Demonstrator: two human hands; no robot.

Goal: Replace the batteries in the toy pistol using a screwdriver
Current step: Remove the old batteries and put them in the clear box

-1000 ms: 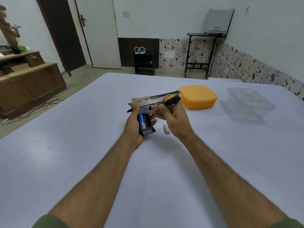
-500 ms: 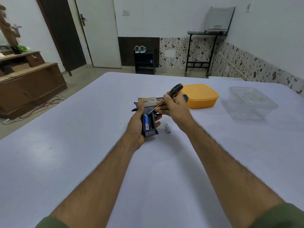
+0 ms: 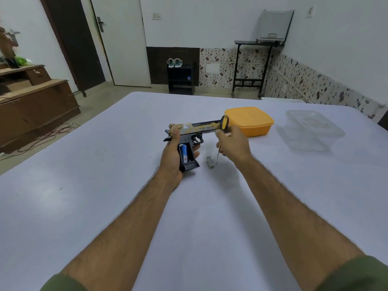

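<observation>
My left hand (image 3: pixel 171 158) grips the handle of a black and tan toy pistol (image 3: pixel 195 130) lying on its side on the white table, barrel pointing right. The grip's battery bay is uncovered and shows one blue battery (image 3: pixel 184 153) in its left slot. My right hand (image 3: pixel 233 145) holds a screwdriver (image 3: pixel 223 124) with a yellow and black handle, held upright with its thin shaft pointing down. The tip hovers just right of a loose silver battery (image 3: pixel 210 162) lying on the table between my hands.
An orange lidded box (image 3: pixel 249 121) sits just behind my right hand. A clear plastic container (image 3: pixel 312 128) stands further right. The white table (image 3: pixel 84 175) spreads wide around my arms. Furniture and a door lie beyond its far edge.
My right hand has drawn the screwdriver away from the pistol's grip, moved right and turned it upright, tip down beside the loose battery. The left hand still holds the pistol.
</observation>
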